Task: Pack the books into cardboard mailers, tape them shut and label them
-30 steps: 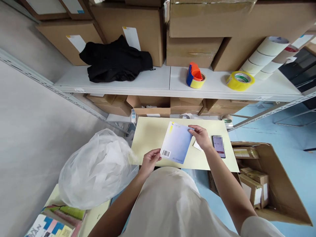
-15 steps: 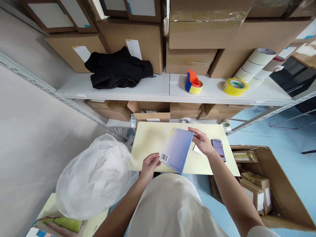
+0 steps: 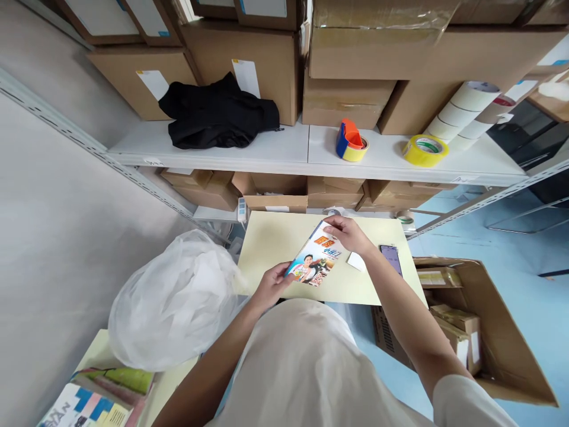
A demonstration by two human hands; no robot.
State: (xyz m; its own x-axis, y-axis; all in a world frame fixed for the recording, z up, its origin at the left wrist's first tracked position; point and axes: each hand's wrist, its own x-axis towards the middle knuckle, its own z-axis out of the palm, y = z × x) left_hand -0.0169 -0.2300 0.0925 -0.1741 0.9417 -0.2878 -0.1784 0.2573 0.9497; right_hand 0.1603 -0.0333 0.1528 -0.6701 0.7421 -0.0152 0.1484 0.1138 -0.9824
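Note:
Above the pale yellow tabletop (image 3: 262, 237) I hold a book (image 3: 315, 261) at a slant, its printed cover with orange characters and a picture of a person facing up. My left hand (image 3: 272, 286) grips the book's lower left edge, fingers closed on it. At the top corner, my right hand (image 3: 349, 232) pinches the book between thumb and fingers. A small white slip of paper (image 3: 357, 261) lies on the tabletop under my right forearm. A phone (image 3: 391, 260) with its screen lit rests to the right of that arm.
Left of the table bulges a translucent plastic bag (image 3: 173, 302); several books (image 3: 89, 409) lie below it. A cardboard box (image 3: 502, 332) with small parcels stands at right. The shelf (image 3: 293, 142) ahead holds a black garment (image 3: 222, 115), tape dispenser (image 3: 351, 142) and yellow tape roll (image 3: 425, 150).
The book has been turned over, from its blue back with the barcode to its printed front. Both hands still hold it, and the view has shifted slightly.

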